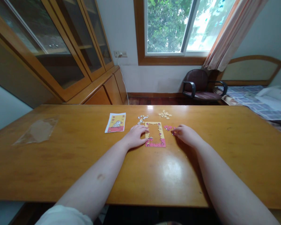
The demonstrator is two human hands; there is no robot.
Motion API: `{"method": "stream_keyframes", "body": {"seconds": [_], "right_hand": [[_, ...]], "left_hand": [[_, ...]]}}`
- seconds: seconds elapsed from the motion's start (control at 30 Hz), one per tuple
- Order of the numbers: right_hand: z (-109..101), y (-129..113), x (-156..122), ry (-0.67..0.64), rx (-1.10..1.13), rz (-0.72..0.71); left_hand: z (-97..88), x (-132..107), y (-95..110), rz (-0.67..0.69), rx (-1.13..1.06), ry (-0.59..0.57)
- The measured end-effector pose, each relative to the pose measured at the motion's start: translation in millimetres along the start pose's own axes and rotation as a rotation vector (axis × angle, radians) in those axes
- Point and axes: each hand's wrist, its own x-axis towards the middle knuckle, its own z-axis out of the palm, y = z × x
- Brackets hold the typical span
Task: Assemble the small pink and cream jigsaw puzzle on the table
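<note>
A small jigsaw frame (155, 135), yellow above and pink below with an empty middle, lies on the wooden table (140, 168). My left hand (135, 137) rests flat beside its left edge, fingers stretched and touching the border. My right hand (185, 134) is pinched on a small pink puzzle piece next to a few pink pieces (168, 127) just right of the frame. Loose pieces lie behind the frame: a pale group (142, 119) at the left and a beige pile (165, 114) at the right.
A reference picture card (115, 122) lies left of the puzzle. A clear plastic bag (37, 130) sits far left on the table. Behind stand a glass-door cabinet (61, 53), a dark armchair (200, 85), a window and a bed (259, 97).
</note>
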Motion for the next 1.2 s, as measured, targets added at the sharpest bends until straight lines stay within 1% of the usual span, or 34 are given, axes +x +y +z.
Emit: {"method": "stream_keyframes", "body": {"seconds": [0.2, 0.57, 0.77, 0.93, 1.2], "right_hand": [[3, -3, 2, -0.002, 0.021, 0.048], [3, -9, 0, 0.017, 0.025, 0.040], [-3, -11, -4, 0.112, 0.009, 0.073], [-1, -13, -4, 0.043, 0.018, 0.028], [3, -13, 1, 0.011, 0.060, 0.072]], "left_hand": [[0.0, 0, 0, -0.002, -0.003, -0.004], [-1.5, 0, 3, -0.007, -0.012, -0.010], [-0.8, 0, 2, -0.006, -0.012, -0.010], [0.2, 0, 0, -0.003, -0.008, -0.012], [0.5, 0, 1, 0.004, -0.012, -0.006]]}}
